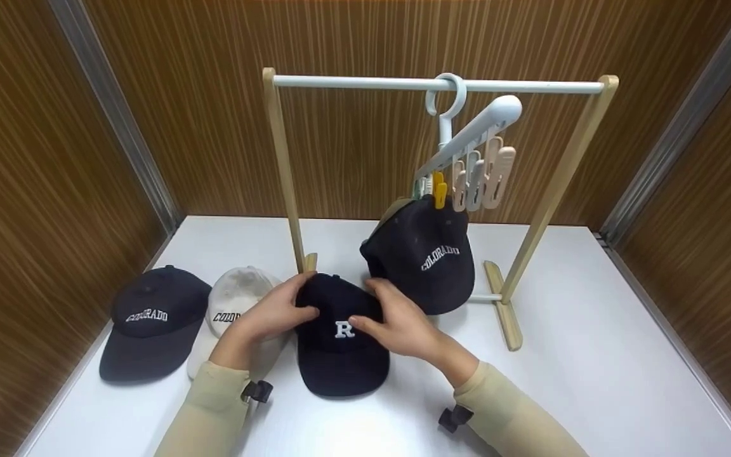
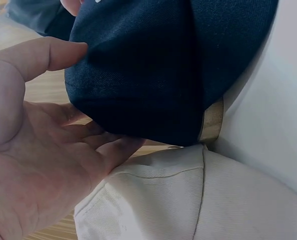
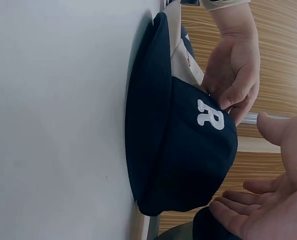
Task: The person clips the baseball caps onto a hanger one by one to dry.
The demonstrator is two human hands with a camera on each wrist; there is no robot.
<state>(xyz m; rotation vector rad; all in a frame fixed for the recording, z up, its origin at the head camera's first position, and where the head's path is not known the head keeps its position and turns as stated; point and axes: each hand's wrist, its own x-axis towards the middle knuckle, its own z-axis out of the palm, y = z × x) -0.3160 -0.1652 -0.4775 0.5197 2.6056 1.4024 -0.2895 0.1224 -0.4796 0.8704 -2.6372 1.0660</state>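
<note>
A navy cap (image 1: 340, 362) with a white letter R stands brim-forward on the white table, between both hands. My left hand (image 1: 275, 311) is at its left side, thumb over the crown and fingers reaching along the side, as the left wrist view shows. At the cap's right side is my right hand (image 1: 407, 320), thumb near the R in the head view. The right wrist view shows this hand (image 3: 268, 200) with fingers spread and a gap between thumb and crown. Just behind it, a dark COLORADO cap (image 1: 426, 260) hangs from a yellow clip (image 1: 440, 190).
A white hanger (image 1: 473, 133) with several pale clips (image 1: 499, 178) hooks over the rack's bar (image 1: 365, 82). Wooden rack legs (image 1: 508, 324) stand on the table. Left of the hands sit a cream cap (image 1: 238, 292) and another dark COLORADO cap (image 1: 150, 336). Wood-grain walls (image 1: 213, 127) enclose the table.
</note>
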